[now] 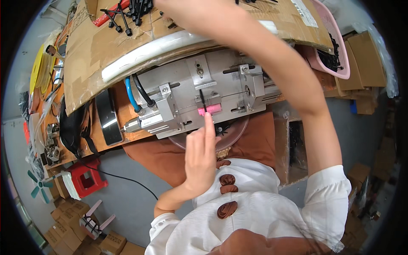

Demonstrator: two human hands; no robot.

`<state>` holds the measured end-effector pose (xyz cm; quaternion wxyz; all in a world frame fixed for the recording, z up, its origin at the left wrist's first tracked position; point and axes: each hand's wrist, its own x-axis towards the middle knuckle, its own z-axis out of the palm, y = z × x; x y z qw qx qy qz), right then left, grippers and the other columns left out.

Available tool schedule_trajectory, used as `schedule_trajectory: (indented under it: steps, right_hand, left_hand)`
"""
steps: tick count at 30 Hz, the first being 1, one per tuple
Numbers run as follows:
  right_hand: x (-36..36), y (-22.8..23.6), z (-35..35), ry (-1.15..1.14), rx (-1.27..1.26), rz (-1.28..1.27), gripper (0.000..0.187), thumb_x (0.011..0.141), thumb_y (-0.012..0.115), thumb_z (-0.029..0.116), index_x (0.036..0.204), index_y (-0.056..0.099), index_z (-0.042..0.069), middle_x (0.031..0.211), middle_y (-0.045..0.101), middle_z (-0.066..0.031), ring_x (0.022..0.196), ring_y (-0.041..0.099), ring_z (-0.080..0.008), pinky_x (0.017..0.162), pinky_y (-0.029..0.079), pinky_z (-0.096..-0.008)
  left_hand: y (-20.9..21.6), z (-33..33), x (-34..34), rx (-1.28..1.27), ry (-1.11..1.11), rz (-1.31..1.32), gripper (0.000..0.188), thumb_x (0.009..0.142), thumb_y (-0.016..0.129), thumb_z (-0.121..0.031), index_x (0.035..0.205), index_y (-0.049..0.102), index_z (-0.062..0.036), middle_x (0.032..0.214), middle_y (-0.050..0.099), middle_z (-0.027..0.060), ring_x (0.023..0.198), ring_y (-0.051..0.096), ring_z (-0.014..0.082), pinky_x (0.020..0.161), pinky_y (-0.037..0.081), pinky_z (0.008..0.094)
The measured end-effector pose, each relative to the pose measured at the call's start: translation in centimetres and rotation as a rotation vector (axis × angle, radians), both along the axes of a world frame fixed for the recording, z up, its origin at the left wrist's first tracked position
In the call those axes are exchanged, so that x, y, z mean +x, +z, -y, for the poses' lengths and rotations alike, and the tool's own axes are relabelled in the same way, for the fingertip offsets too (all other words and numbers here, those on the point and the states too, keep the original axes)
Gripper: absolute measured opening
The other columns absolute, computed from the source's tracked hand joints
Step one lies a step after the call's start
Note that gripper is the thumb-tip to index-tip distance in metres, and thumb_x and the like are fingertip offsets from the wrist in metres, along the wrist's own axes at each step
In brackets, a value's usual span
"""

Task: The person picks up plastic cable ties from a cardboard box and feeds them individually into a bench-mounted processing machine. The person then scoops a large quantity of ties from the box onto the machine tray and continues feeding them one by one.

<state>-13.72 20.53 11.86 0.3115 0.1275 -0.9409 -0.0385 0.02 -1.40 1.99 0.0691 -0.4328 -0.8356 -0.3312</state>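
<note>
My left hand [200,159] is below the metal fixture [182,91], its index finger stretched out and the other fingers partly bent. That fingertip is at a thin black rod-shaped part [202,98] and a pink cylinder [211,109] in the middle of the fixture; whether it touches or presses them I cannot tell. My right hand [187,12] reaches over the cardboard at the top edge, near several black stick-like parts with knobbed ends [138,10]. Its fingers are blurred and mostly cut off, so what they hold is hidden.
A white padded roll [148,57] lines the cardboard's [85,63] near edge. A phone [108,117] lies left on the wooden table, beside blue and black hoses. A pink basket [344,63] of black parts stands right. Below are a bowl [229,142] and a red stool [89,178].
</note>
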Motion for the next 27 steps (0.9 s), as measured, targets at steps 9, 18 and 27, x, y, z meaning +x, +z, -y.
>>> schedule_trajectory:
  steps: [9,18,27]
  right_hand:
    - [5.3,5.1,-0.1,0.247,-0.47,0.069,0.017,0.081,0.061,0.007,0.089,0.066,-0.007,0.07,0.063,-0.0181,0.07,0.065,-0.031,0.062,0.051,-0.0349]
    - [19.4,-5.5,3.8,0.148,-0.755,0.024,0.031,0.069,0.076,0.002,0.098,0.066,0.002,0.087,0.067,-0.0114,0.072,0.064,-0.0254,0.059,0.051,-0.0309]
    - [19.7,-12.5,9.2,0.012,-0.677,0.176,0.06,0.074,0.072,0.004,0.129,0.05,-0.004,0.059,0.049,-0.003,0.05,0.051,-0.0133,0.045,0.042,-0.029]
  left_hand:
    - [-1.8,-0.9,-0.2,-0.157,0.02,0.01,0.071,0.072,0.066,0.008,0.138,0.039,0.0044,0.092,0.051,0.0106,0.085,0.049,0.026,0.073,0.043,0.0375]
    - [5.6,-1.5,-9.4,0.015,-0.018,-0.256,0.046,0.078,0.059,0.004,0.122,0.056,-0.0053,0.089,0.052,0.0139,0.084,0.053,0.0303,0.078,0.044,0.0421]
    - [9.1,-3.5,-21.9,-0.107,0.123,-0.042,0.016,0.08,0.068,-0.01,0.093,0.066,-0.0011,0.084,0.061,0.0122,0.071,0.059,0.0237,0.068,0.047,0.0345]
